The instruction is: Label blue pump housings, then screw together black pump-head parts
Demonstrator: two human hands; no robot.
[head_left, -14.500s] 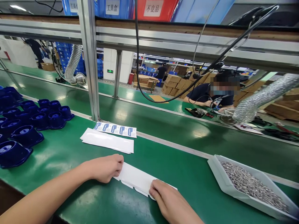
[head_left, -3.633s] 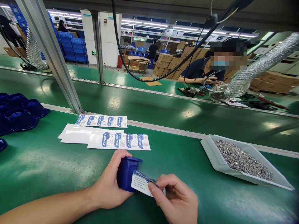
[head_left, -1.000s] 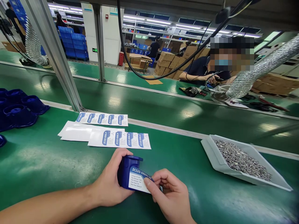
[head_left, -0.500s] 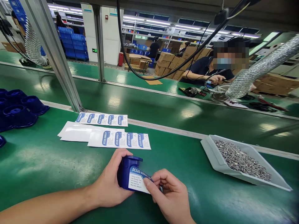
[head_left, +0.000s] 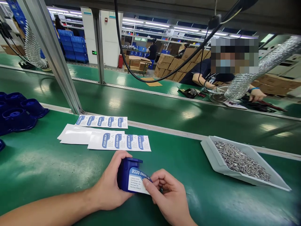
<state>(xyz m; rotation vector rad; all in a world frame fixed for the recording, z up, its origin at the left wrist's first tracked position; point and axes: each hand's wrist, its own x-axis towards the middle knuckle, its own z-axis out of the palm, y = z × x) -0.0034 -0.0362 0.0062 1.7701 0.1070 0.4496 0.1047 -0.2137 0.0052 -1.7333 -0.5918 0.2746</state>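
My left hand (head_left: pixel 115 185) is wrapped round a dark blue plastic housing (head_left: pixel 124 175), held just over the green bench. A white and blue label (head_left: pixel 136 182) printed "DC52Q-5000L/H" lies against the housing's face on its left side. Between thumb and fingers, my right hand (head_left: pixel 169 194) pinches the label's right end, which extends beyond the housing. Beyond the hands lie sheets of the same labels (head_left: pixel 119 141), some overlapping white backing paper (head_left: pixel 77 134). Another label strip (head_left: pixel 102 121) rests behind them.
Several blue plastic housings (head_left: pixel 18 116) stand at the left. On the right is a grey tray (head_left: pixel 211 157) of small metal pieces (head_left: pixel 242 160). A metal post (head_left: pixel 51 56) rises at the bench's back edge. Across the line, a co-worker's hand (head_left: pixel 257 94) reaches over dark cables.
My hands, the housing and the label hold nearly the same position. The co-worker across the line has moved one hand out to the right. The view has shifted slightly.
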